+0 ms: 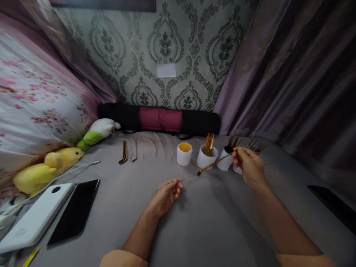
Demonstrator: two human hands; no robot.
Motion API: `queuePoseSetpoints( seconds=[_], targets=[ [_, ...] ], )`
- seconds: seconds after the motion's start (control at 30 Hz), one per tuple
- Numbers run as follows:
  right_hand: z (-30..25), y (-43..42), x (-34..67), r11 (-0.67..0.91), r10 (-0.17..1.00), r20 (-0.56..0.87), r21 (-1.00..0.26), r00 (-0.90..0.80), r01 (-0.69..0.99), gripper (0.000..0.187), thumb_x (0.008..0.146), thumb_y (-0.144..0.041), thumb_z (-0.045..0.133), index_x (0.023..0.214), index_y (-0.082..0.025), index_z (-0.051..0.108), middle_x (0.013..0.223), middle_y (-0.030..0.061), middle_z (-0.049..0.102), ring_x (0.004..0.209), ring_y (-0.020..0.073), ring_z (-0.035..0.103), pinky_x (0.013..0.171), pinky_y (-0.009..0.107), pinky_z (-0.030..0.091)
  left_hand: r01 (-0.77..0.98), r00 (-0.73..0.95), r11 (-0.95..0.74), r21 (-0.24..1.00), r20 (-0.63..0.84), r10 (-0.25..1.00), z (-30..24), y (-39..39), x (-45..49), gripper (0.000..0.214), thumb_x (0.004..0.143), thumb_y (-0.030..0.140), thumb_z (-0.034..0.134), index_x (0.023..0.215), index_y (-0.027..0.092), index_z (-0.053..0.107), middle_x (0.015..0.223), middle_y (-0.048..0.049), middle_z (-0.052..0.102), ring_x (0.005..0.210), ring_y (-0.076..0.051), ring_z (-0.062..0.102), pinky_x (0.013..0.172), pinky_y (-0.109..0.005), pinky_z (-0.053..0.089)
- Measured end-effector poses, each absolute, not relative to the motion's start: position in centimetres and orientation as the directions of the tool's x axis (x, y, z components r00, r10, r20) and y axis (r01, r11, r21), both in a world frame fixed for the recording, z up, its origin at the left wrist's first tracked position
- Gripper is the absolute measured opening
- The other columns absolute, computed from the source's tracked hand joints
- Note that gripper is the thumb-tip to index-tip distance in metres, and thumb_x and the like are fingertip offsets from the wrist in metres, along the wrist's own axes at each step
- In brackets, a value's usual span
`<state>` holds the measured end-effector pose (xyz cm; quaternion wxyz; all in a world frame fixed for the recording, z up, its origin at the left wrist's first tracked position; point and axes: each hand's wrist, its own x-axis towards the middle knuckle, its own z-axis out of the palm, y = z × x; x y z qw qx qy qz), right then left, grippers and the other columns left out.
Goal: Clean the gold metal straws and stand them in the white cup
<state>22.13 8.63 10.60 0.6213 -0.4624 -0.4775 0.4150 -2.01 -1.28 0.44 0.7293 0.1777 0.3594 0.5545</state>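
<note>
My right hand (249, 167) pinches one end of a thin gold straw (213, 165) with a short bent tip; it slants down to the left, in front of the white cups. My left hand (167, 196) is near the grey sheet, fingers loosely curled and apart, holding nothing. Nearest to it is a white cup (183, 157) with a yellow inside. To its right, another white cup (205, 161) holds upright gold sticks (210, 144). Two more cups with thin utensils (254, 145) stand partly behind my right hand. Several bent gold straws (124, 152) lie at the left.
A black and maroon roll (161, 118) lies along the wall. On the left are plush toys (47, 168), a white power bank (36, 218), a cable and a black phone (75, 211). Another dark flat device (333, 204) lies far right. Curtains hang on both sides.
</note>
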Motion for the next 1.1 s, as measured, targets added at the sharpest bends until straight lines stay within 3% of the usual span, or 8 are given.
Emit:
queuePoseSetpoints(
  seconds=[0.4, 0.67, 0.9, 1.1],
  targets=[
    [13.0, 10.1, 24.6, 0.293, 0.907, 0.267, -0.955, 0.325, -0.033, 0.016, 0.067, -0.030, 0.059, 0.069, -0.015, 0.059, 0.056, -0.0010, 0.054, 0.038, 0.0049, 0.043, 0.033, 0.017, 0.031, -0.761, 0.132, 0.320, 0.564, -0.348, 0.928, 0.0, -0.9, -2.6, 0.019, 0.076, 0.018, 0.053, 0.092, 0.009, 0.057, 0.072, -0.0024, 0.054, 0.055, -0.005, 0.049, 0.048, -0.016, 0.039],
    [15.2, 12.1, 25.8, 0.373, 0.848, 0.387, -0.921, 0.362, 0.111, 0.013, 0.073, -0.026, 0.052, 0.073, -0.015, 0.058, 0.060, -0.0009, 0.054, 0.038, 0.0038, 0.043, 0.031, 0.015, 0.032, -0.760, 0.115, 0.319, 0.567, -0.366, 0.924, 0.4, -0.9, -2.6, 0.018, 0.076, 0.016, 0.053, 0.092, 0.009, 0.057, 0.072, -0.0024, 0.055, 0.055, -0.005, 0.049, 0.048, -0.017, 0.039],
    [16.7, 13.7, 25.0, 0.437, 0.798, 0.522, -0.845, 0.300, 0.307, 0.017, 0.078, -0.024, 0.045, 0.077, -0.012, 0.057, 0.060, 0.0002, 0.054, 0.039, 0.0032, 0.042, 0.032, 0.014, 0.033, -0.760, 0.118, 0.328, 0.562, -0.376, 0.919, 0.6, -0.8, -2.6, 0.017, 0.076, 0.016, 0.052, 0.091, 0.009, 0.056, 0.070, -0.0023, 0.054, 0.055, -0.005, 0.049, 0.047, -0.016, 0.039],
    [16.7, 14.6, 23.8, 0.437, 0.814, 0.550, -0.792, 0.186, 0.426, 0.016, 0.079, -0.025, 0.045, 0.078, -0.014, 0.058, 0.063, 0.0017, 0.057, 0.042, 0.0045, 0.045, 0.036, 0.016, 0.035, -0.762, 0.121, 0.324, 0.561, -0.369, 0.922, 0.5, -0.8, -2.6, 0.017, 0.077, 0.015, 0.051, 0.092, 0.009, 0.056, 0.070, -0.0025, 0.055, 0.055, -0.005, 0.049, 0.048, -0.016, 0.040]
  ],
)
